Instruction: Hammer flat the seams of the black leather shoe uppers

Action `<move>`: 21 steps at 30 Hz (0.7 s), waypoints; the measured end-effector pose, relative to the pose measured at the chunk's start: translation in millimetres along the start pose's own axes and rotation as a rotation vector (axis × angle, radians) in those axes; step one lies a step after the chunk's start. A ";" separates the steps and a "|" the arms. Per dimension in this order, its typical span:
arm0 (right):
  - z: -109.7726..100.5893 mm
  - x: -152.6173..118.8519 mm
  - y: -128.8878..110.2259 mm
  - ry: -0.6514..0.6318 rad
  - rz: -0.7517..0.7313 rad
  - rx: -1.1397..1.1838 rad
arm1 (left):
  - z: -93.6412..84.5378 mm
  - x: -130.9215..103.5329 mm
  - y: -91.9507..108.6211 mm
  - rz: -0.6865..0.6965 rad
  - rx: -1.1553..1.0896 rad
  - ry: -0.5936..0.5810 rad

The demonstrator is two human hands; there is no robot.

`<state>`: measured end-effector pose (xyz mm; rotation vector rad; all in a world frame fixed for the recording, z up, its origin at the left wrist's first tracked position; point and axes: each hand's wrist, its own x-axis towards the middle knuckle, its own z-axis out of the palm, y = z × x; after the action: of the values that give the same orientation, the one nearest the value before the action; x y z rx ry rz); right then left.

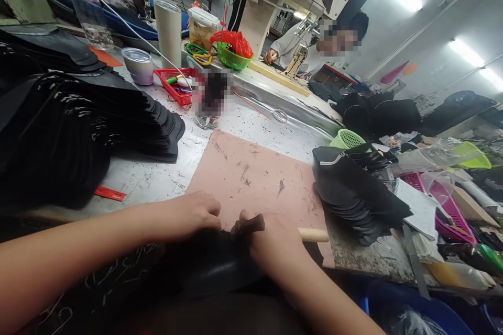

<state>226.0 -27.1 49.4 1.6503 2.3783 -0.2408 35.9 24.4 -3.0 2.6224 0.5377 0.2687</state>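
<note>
My right hand [277, 235] is wrapped round a hammer, whose dark head [249, 225] sticks out by the thumb and whose pale wooden handle [314, 235] shows on the other side. To its left, my left hand [198, 213] has curled fingers at the edge of a black leather-like piece [216, 267], which hangs toward my lap; its fingertips are partly hidden. Both hands are over the near part of a pinkish-brown mat [255, 172], which bears dark scuff marks.
Stacked black pieces stand left [78, 125] and right [349, 193] of the mat. Behind are a jar [207, 119], red basket [181, 95], lidded cup [137, 68] and green bowl [233, 57]. A person [291, 44] sits beyond, near a sewing machine [296, 60].
</note>
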 end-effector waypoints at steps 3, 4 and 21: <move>-0.1 4.1 -3.2 -0.004 -0.007 0.015 | -0.8 -4.5 -1.8 0.000 -0.013 0.011; 0.2 5.5 -4.0 -0.011 -0.015 0.015 | -1.4 -5.9 -2.2 0.008 0.004 0.011; -9.5 23.1 -19.2 -0.023 -0.077 -0.012 | -4.2 -27.4 -1.6 0.055 0.050 0.133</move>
<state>199.3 -10.6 51.9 1.5439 2.4239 -0.2570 9.4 16.0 -2.7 2.6843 0.5231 0.4549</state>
